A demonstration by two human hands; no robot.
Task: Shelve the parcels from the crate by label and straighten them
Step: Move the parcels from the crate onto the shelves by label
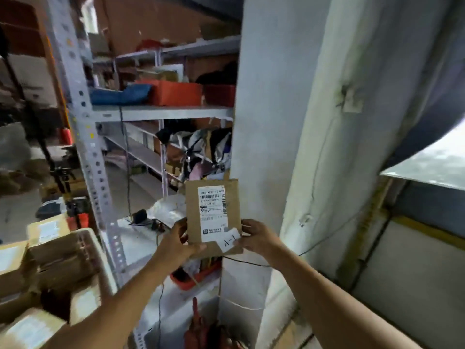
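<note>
I hold a small brown cardboard parcel (213, 212) upright in front of me, its face toward the camera. It carries a white shipping label and a slip marked "A-1" at its lower right. My left hand (177, 243) grips its lower left edge, thumb across the bottom corner. My right hand (256, 236) pinches its lower right edge beside the slip. A pale crate (86, 245) with several more cardboard parcels (50, 268) sits at the lower left.
A grey metal shelving unit (161, 113) stands ahead with red bins, a blue bundle and bags on its levels. Its perforated upright (93, 157) runs beside the crate. A white concrete pillar (264, 122) rises right behind the parcel. A red basket (198, 277) lies low.
</note>
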